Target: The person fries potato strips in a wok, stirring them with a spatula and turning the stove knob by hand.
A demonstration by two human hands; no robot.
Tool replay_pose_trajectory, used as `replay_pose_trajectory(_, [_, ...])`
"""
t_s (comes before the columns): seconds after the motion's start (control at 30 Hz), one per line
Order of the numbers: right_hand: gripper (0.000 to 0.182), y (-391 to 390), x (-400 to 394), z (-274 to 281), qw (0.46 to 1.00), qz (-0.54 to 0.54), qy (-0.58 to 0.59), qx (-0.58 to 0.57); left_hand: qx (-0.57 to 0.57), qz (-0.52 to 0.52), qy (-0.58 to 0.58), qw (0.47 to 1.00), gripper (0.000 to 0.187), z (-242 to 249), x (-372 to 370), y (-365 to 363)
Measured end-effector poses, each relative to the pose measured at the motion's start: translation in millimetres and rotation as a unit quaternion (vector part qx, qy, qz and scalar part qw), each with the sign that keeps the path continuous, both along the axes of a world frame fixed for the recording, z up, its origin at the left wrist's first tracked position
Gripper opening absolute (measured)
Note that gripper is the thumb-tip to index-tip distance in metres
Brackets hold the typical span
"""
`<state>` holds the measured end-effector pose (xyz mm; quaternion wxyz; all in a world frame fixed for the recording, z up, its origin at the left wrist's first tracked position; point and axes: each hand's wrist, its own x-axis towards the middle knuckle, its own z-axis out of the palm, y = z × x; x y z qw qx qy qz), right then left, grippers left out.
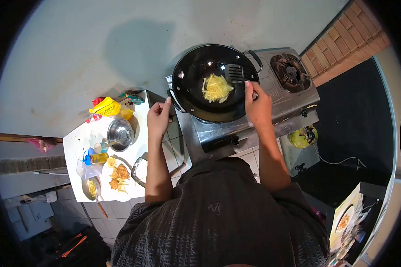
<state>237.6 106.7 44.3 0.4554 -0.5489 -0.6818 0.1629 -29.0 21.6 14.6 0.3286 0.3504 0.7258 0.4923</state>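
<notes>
A black wok with two side handles sits on the left burner of the stove. Inside it, a small heap of pale yellow strips, like cut potato, lies near the middle. My left hand is closed at the wok's left handle, thumb up. In my right hand is a black slotted spatula. Its slotted head rests inside the wok, just right of the strips, and my fingers cover most of its handle.
The steel stove has a bare right burner. On the white table at left stand a metal bowl, a plate of fried food, a yellow bottle and a small pan. A gas cylinder stands below right.
</notes>
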Motion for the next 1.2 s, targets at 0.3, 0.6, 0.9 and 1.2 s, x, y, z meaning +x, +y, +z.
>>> replay_pose_trajectory(0.3, [0.017, -14.5, -9.2, 19.2, 0.994, 0.089, 0.020, -0.056, 0.019, 0.030, -0.014, 0.999, 0.035, -6.8, 0.2, -8.2])
replay_pose_trajectory(0.6, [0.015, -18.1, -2.0, 7.0, 0.994, 0.098, 0.015, -0.038, 0.043, 0.055, -0.015, 0.997, 0.034, -10.4, 3.3, -11.4])
replay_pose_trajectory(0.9, [0.013, -14.4, -1.9, 3.8, 0.995, 0.089, 0.047, -0.011, 0.068, 0.030, 0.001, 0.997, 0.027, 0.3, -13.7, -3.4])
replay_pose_trajectory(1.2, [0.015, -24.7, 15.6, 16.7, 0.993, 0.100, -0.014, -0.058, 0.042, -0.021, 0.094, 0.994, 0.032, 24.6, -18.1, 13.4])
